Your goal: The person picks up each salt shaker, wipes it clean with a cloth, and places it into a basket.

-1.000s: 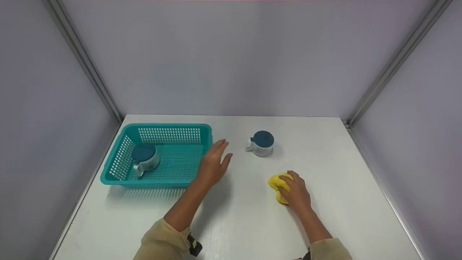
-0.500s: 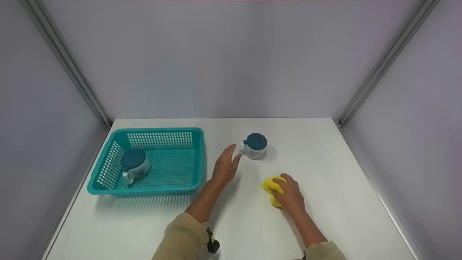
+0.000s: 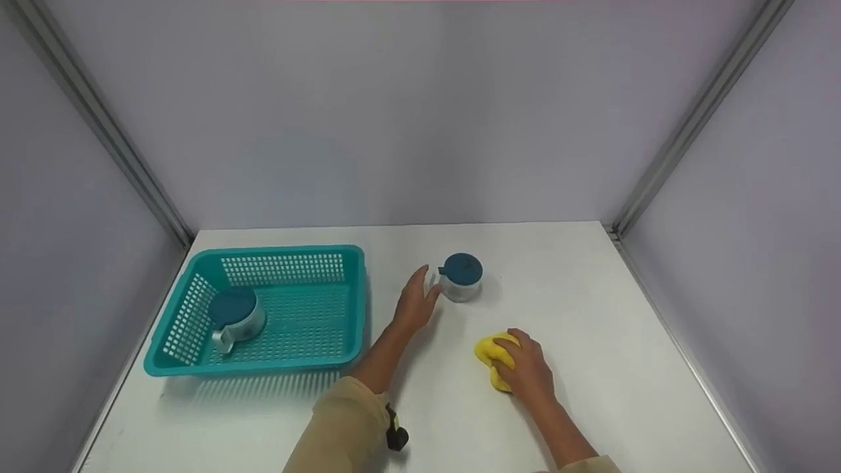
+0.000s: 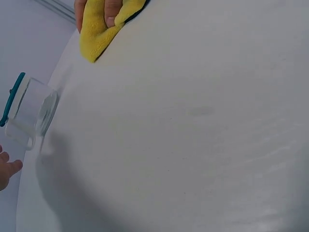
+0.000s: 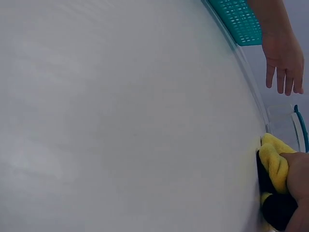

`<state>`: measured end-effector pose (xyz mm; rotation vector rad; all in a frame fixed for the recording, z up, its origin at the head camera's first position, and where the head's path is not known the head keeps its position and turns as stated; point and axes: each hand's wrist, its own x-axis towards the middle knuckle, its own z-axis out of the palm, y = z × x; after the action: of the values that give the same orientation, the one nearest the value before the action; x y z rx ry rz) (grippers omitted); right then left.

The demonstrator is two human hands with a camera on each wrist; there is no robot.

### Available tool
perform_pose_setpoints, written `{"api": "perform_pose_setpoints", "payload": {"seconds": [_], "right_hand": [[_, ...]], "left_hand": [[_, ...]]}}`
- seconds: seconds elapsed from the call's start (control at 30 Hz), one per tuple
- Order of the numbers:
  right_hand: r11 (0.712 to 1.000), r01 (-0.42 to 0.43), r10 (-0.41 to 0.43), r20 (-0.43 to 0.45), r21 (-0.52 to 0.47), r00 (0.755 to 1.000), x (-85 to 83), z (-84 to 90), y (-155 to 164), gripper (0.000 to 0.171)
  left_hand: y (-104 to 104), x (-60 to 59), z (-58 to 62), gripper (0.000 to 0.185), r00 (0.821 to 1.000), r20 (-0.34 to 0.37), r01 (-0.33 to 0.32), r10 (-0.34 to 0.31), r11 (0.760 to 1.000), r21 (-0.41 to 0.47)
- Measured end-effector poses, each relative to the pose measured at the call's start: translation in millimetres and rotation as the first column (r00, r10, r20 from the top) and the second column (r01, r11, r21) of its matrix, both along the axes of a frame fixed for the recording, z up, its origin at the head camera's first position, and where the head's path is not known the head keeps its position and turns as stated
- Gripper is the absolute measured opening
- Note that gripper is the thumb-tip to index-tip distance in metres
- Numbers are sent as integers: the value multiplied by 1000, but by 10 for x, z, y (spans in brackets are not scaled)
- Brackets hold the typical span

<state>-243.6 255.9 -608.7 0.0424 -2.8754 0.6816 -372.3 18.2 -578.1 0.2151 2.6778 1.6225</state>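
Observation:
A clear jar with a dark teal lid and a side handle stands upright on the white table. My left hand is beside its handle side, fingers extended and thumb apart; the right wrist view shows this hand with straight fingers. In the left wrist view, its fingertips sit just short of the jar's handle. My right hand grips a bunched yellow cloth on the table, nearer to me than the jar. A dark underside of the cloth shows in the right wrist view.
A teal perforated basket stands at the left of the table. Inside, near its left wall, a second lidded jar leans with its handle towards me. Grey panels enclose the table at the back and sides.
My left hand has moved from beside the basket's right edge rightwards to the jar's handle. The right hand keeps its hold on the cloth. The head view has shifted slightly.

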Motion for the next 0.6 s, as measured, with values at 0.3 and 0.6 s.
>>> {"api": "perform_pose_setpoints", "payload": {"seconds": [0.3,0.6], "right_hand": [[1000,-13,13,-47,3,999,-28,-5,-4,41],[1000,6,-6,-9,3,1000,-36,18,0,40]], "left_hand": [[138,-138,-60,59,998,43,-51,48,996,70],[220,-172,-114,37,995,62,-83,76,988,132]]}}
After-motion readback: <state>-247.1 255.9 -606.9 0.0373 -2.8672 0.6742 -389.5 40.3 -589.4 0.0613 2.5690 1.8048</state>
